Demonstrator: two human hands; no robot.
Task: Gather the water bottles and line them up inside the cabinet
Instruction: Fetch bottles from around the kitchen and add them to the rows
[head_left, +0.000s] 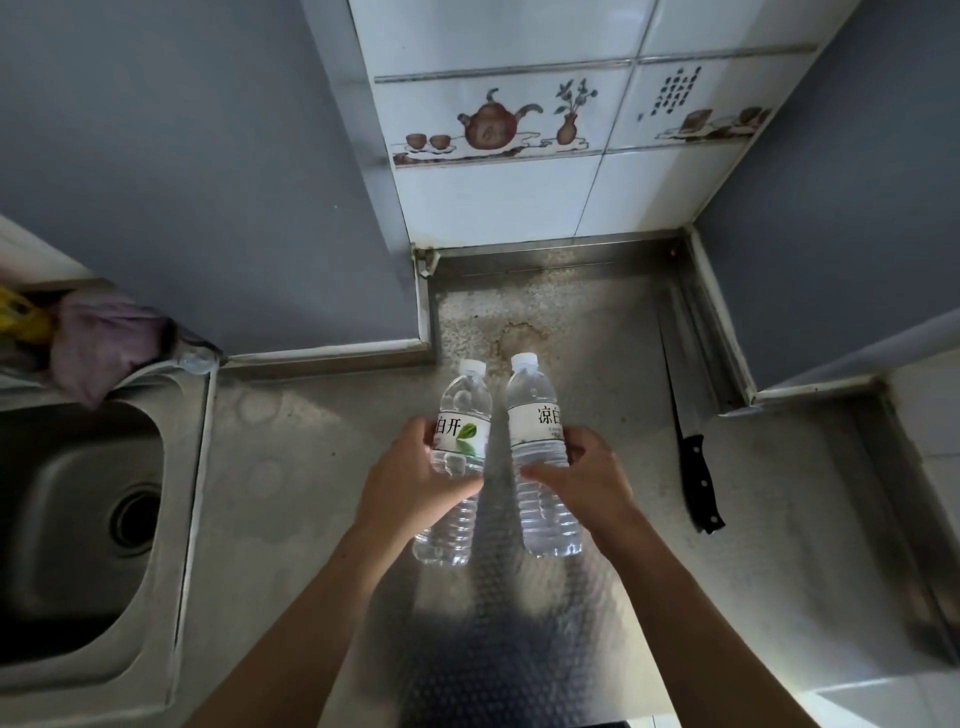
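Bottles of water, two of them, are held side by side above the steel counter, just right of the sink. The left hand has its fingers and thumb curled round the left bottle at the label with the green leaf. The right hand grips the right bottle the same way, thumb across the front below the label. Both bottles are clear, full, and have white caps — the caps point away from the person, toward the tiled wall behind the sink's counter. The two bottles are close but do not touch.

Farther right of the sink, beyond the right hand, a knife with a black handle lies flat on the counter. On the sink's far rim sits a bunched purple cloth — something yellow shows beside it, too unclear to name.
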